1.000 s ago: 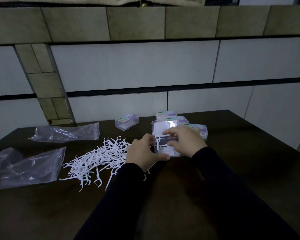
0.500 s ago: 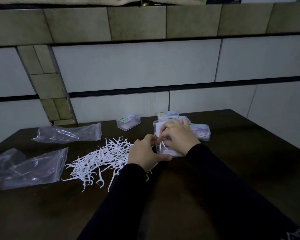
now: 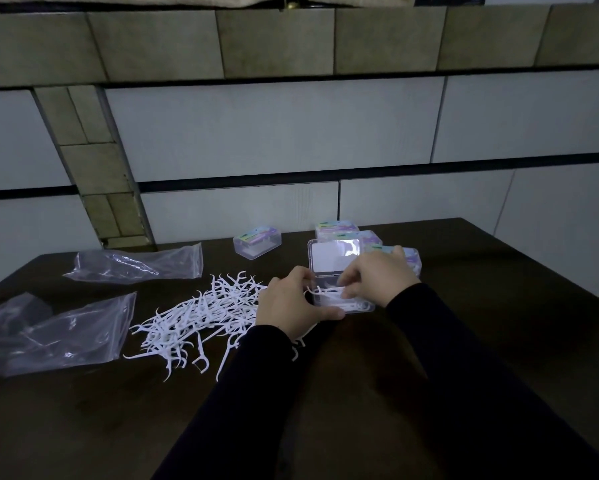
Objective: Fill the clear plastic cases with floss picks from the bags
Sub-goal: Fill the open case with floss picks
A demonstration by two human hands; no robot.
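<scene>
Hands meet at the open clear plastic case (image 3: 339, 271) near the middle of the dark wooden table (image 3: 499, 323): your left hand (image 3: 289, 306) curls around the case's left and near edge, thumb along the front, holding it steady, while your right hand (image 3: 377, 277) reaches over from the right with fingertips pinched on a few white floss picks (image 3: 329, 293) lying across the case's base. The case's lid stands tilted up behind, catching a bright reflection. Left of your left hand, and partly under it, a loose pile of floss picks (image 3: 201, 317) spreads over the table. Further left lie two clear plastic bags, the near bag (image 3: 55, 332) crumpled at the table's edge and the far bag (image 3: 135, 263) flatter, closer to the wall. A closed labelled case (image 3: 256, 240) sits apart beyond the pile, and a cluster of closed cases (image 3: 346, 232) sits just behind the open one, one of them partly hidden by your right hand.
</scene>
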